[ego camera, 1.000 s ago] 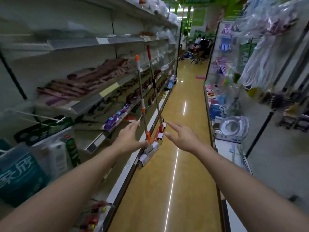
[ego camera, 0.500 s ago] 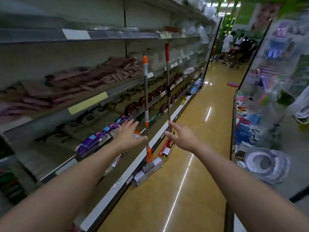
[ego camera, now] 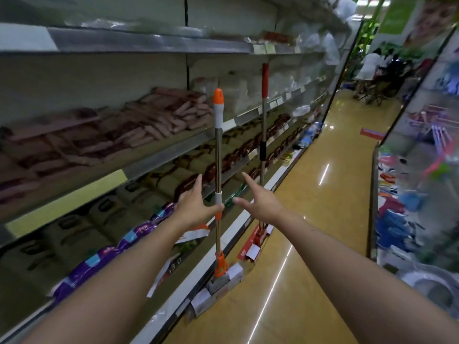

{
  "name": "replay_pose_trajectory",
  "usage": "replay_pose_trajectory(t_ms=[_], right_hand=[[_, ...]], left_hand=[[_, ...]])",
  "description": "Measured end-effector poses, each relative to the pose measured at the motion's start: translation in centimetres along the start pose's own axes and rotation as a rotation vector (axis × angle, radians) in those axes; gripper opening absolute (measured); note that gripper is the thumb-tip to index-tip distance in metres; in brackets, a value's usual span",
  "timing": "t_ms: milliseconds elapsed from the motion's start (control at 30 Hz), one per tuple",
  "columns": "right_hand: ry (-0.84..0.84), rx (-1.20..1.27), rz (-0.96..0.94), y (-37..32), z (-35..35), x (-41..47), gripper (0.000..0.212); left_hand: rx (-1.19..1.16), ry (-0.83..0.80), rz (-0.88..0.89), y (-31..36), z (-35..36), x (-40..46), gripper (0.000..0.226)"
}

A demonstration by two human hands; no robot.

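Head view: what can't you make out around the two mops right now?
- Orange-tipped mop: the left hand thumb crosses its pole; contact unclear, head view.
- Red-handled mop: lower pole hidden behind the right hand, head view.
- Shelf packs: motion blur, labels unreadable.
- Mop-head card: print too small.

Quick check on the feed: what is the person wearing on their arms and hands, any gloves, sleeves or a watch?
Nothing is worn. The left hand and the right hand have no gloves, and no ring, watch or bracelet shows. The left forearm and the right forearm are uncovered down to the frame's lower edge, with no sleeve in view.
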State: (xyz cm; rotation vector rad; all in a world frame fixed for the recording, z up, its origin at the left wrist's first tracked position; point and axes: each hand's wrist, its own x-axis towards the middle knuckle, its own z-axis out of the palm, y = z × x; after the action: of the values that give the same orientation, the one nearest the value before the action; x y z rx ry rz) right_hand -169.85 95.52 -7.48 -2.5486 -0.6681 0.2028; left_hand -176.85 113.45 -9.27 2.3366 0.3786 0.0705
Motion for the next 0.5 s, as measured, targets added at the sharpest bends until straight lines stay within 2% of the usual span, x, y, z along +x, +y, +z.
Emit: replay_pose_trajectory(t_ms=[167, 500], right_hand=[[-0.04, 0.034, -0.096, 0.4, -0.9, 7.2, 0.08], [-0.181, 0.094, -0.221, 4.7, -1.4, 22.1, 0.08]], left_hand=[[-0.048, 0.007, -0.003, 0.8, 0.6, 5.9, 0.111], [-0.25, 0.094, -0.189, 2.2, 4.6, 17.6, 0.116]])
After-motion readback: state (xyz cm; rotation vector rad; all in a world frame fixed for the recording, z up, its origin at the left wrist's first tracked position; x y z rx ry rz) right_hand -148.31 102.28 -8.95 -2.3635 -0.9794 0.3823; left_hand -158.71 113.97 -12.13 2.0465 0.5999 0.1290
